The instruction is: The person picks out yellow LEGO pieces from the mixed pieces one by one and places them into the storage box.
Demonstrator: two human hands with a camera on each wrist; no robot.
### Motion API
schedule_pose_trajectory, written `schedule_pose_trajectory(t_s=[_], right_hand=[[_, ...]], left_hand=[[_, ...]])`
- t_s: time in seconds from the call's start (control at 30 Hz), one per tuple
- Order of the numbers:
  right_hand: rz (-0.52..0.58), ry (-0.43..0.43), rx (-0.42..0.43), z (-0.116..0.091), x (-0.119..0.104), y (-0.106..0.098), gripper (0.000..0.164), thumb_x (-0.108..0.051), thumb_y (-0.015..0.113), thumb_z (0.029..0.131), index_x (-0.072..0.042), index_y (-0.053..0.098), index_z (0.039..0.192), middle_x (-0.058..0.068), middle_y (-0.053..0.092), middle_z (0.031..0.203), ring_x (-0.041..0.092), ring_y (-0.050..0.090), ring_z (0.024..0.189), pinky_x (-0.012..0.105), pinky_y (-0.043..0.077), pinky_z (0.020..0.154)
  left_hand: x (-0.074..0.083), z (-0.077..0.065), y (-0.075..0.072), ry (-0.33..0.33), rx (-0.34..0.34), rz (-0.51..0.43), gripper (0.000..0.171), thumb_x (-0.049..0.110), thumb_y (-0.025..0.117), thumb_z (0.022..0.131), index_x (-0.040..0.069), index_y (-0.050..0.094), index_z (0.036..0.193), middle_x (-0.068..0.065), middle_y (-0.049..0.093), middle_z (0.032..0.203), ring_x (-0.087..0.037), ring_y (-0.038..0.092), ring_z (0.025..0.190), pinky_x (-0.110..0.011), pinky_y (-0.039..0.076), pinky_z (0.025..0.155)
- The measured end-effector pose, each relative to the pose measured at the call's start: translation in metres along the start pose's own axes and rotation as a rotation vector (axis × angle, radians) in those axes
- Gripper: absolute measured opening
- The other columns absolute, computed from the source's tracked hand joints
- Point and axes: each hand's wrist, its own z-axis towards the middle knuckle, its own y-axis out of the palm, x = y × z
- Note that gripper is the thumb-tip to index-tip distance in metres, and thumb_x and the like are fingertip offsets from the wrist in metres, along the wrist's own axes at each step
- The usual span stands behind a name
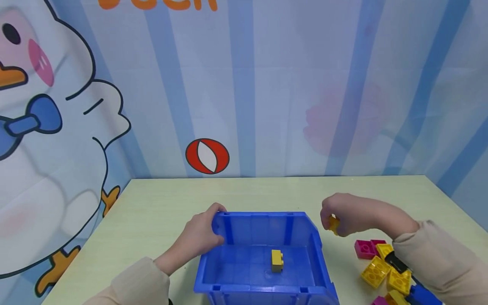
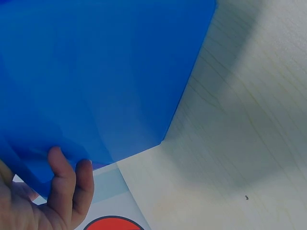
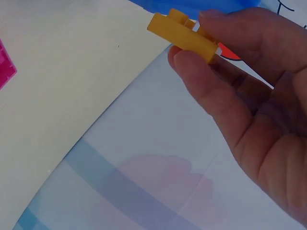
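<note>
A blue plastic bin [image 1: 263, 289] stands on the table with one yellow toy brick [image 1: 276, 261] on its floor. My left hand [image 1: 201, 232] grips the bin's back left corner, thumb on the inner side and fingers over the outside. In the left wrist view those curled fingers [image 2: 61, 184] press against the blue wall. To the right of the bin and above the table, my right hand [image 1: 345, 214] pinches another yellow brick [image 3: 184, 36] between thumb and fingers. Its studs show in the right wrist view.
Several yellow bricks [image 1: 375, 271], magenta bricks [image 1: 364, 249] and a blue brick [image 1: 422, 295] lie in a pile at the right, partly covered by the right sleeve [image 1: 442, 258]. A printed cloth backdrop [image 1: 274, 106] rises behind the table's back edge [image 1: 267, 178].
</note>
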Motion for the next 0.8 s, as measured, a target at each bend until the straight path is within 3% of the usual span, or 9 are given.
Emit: schedule_pose_trajectory(t_s=[0.4,0.8], right_hand=[[0.023,-0.053,-0.053,0.006,-0.019,0.003,0.022,-0.003,0.070,0.065,-0.022,0.065,0.075,-0.011,0.054,0.078,0.009,0.050,0.071,0.026,0.049,0.063],[0.005,-0.174,-0.077,0.021,-0.036,0.012,0.021,-0.001,0.067,0.066,-0.020,0.064,0.076,-0.011,0.053,0.079,0.009,0.047,0.072,0.026,0.047,0.063]], left_hand=[[0.000,0.000,-0.001,-0.007,0.004,0.000,0.046,0.005,0.064,0.067,0.014,0.047,0.109,-0.015,0.061,0.101,-0.031,0.059,0.083,-0.047,0.054,0.062],[-0.002,-0.001,0.001,-0.003,0.008,-0.001,0.048,0.006,0.065,0.067,0.015,0.047,0.110,-0.015,0.061,0.104,-0.032,0.059,0.085,-0.048,0.054,0.064]])
